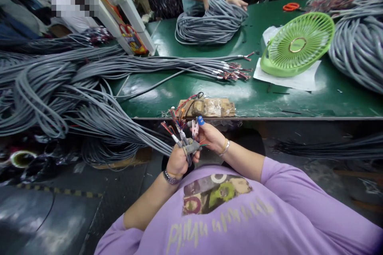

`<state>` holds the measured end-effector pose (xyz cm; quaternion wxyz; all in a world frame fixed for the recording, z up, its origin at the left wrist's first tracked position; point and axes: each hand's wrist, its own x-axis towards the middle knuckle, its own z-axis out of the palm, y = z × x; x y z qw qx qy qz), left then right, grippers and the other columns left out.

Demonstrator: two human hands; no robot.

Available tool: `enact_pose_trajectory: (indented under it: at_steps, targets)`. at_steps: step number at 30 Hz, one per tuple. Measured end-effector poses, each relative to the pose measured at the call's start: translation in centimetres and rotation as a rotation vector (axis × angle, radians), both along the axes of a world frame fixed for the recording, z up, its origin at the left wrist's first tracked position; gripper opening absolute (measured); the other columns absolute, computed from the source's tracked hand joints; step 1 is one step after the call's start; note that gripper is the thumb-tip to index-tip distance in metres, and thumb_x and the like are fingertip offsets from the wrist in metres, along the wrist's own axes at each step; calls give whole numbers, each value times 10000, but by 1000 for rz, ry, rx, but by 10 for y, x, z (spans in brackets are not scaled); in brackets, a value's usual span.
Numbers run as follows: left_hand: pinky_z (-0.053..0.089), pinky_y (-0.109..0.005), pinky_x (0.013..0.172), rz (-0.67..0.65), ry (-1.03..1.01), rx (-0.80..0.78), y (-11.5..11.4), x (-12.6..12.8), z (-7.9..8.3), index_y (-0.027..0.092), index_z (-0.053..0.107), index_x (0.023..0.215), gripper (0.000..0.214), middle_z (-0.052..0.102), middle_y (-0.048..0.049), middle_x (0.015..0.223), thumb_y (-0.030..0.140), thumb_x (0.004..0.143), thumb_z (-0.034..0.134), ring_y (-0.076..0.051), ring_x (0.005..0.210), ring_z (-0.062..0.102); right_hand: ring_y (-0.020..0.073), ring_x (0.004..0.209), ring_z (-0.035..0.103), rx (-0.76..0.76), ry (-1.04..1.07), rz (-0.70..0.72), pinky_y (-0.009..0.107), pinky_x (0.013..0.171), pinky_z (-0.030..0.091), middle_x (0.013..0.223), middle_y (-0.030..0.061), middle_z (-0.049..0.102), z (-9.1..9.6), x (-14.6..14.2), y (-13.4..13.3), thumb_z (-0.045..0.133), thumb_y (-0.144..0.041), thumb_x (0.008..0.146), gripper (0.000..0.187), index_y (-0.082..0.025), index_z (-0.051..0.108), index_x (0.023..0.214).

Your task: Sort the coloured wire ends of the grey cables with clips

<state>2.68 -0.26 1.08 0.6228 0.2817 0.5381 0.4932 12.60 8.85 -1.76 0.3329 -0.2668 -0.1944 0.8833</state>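
My left hand (177,160) is closed around several grey cables (182,140), with a grey wrapping on its fingers. Stripped ends of thin coloured wires (178,119) fan out above that hand. My right hand (213,138) is closed right beside them, with a blue cover (200,120) on one fingertip. At its fingers shows a small pinkish-white piece (195,128), too small to make out. Just beyond both hands, a worn wooden block (209,107) lies at the edge of the green table (149,105).
Long grey cables (38,99) pile up at left; a cable bundle (167,65) crosses the table. A co-worker's hands (236,0) hold a cable coil (206,24). At right are a green fan (296,46), orange-handled scissors (291,6) and another coil (359,48).
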Motion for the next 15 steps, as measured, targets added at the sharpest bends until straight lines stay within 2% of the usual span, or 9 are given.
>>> enact_pose_trajectory:
  at_steps: [7, 11, 15]
  targets:
    - [375, -187, 348, -11, 26, -19, 0, 1, -2, 143, 578, 546, 277, 568, 2, 442, 358, 617, 738, -85, 354, 490, 84, 541, 463, -19, 14, -26, 213, 524, 386, 622, -5, 571, -2, -3, 0, 704, -600, 700, 469, -136, 640, 731]
    - [369, -186, 340, 12, 11, -19, -2, 2, 0, 144, 588, 565, 275, 572, 5, 442, 361, 600, 753, -87, 350, 487, 95, 556, 470, -28, 34, 48, 216, 520, 386, 675, 11, 597, -5, 3, -1, 612, -659, 751, 514, -150, 659, 806]
    - [379, -183, 356, 9, 3, 1, -9, 2, 4, 141, 590, 582, 269, 577, 8, 452, 352, 642, 747, -80, 353, 488, 105, 571, 483, -14, 29, 137, 220, 533, 400, 716, 30, 611, -5, 10, -3, 497, -718, 788, 581, -163, 660, 837]
